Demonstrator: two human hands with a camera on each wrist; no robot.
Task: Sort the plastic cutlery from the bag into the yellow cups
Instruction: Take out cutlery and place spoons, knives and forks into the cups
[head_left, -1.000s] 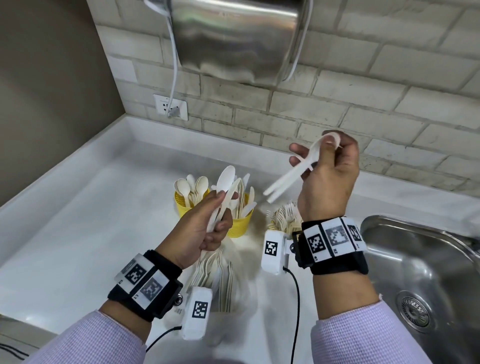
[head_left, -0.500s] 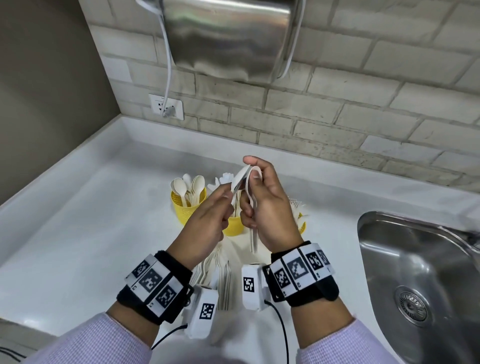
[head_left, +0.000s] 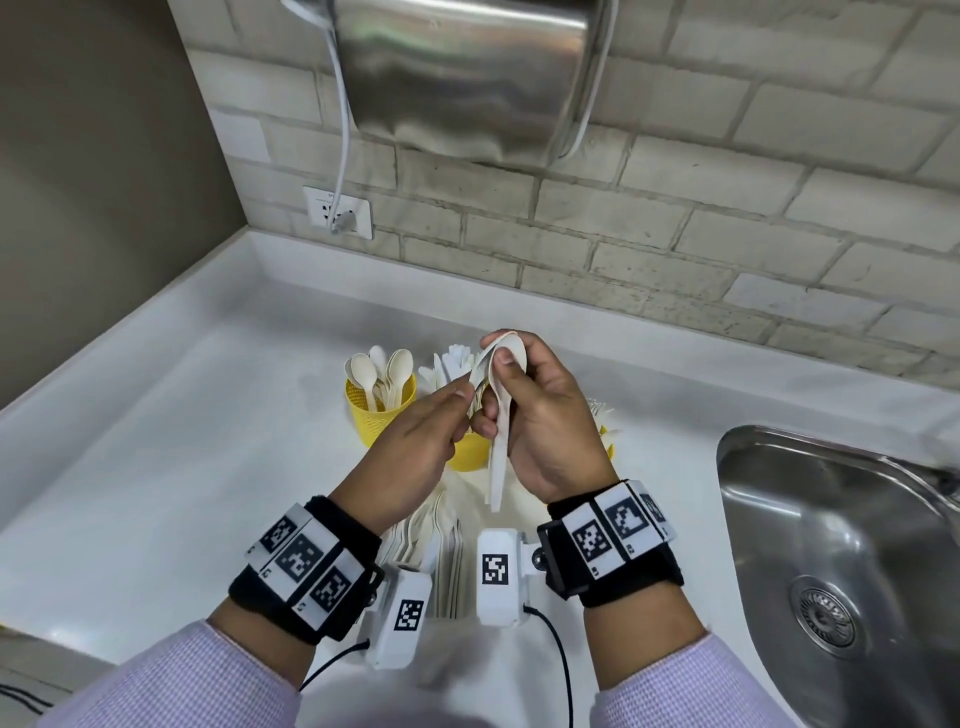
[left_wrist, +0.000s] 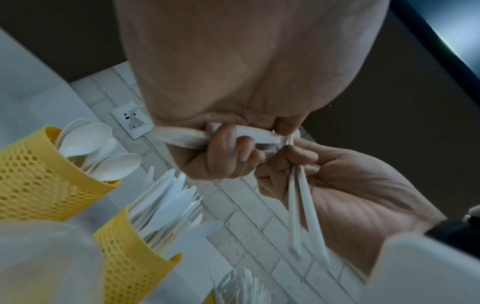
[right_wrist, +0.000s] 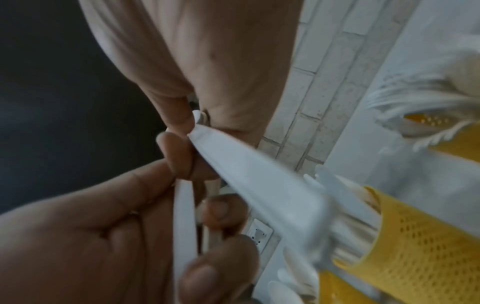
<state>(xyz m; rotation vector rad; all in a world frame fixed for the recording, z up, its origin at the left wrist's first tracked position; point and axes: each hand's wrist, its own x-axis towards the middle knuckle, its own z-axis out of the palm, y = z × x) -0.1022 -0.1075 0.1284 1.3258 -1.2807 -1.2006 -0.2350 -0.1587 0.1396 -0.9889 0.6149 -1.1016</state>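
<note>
Both hands meet above the middle yellow cup (head_left: 467, 460). My right hand (head_left: 498, 384) pinches white plastic spoons (head_left: 497, 467), bowls up under the thumb, handles hanging down. My left hand (head_left: 462, 405) curls its fingers round another white spoon (left_wrist: 249, 134), whose tip touches the right hand's pieces. The left yellow cup (head_left: 375, 418) holds spoons, the middle one knives (left_wrist: 161, 197). A third yellow cup (head_left: 608, 447) with forks is mostly hidden behind my right hand. The clear bag (head_left: 441, 545) with more cutlery lies on the counter under my wrists.
A white counter (head_left: 182, 441) runs into a wall corner at left. A steel sink (head_left: 831, 545) lies at right. A metal hand dryer (head_left: 467, 78) hangs on the brick wall, with a socket (head_left: 337, 213) below it.
My right hand has come down and left from its raised spot to meet the left hand. Both now hold their spoons together over the cups.
</note>
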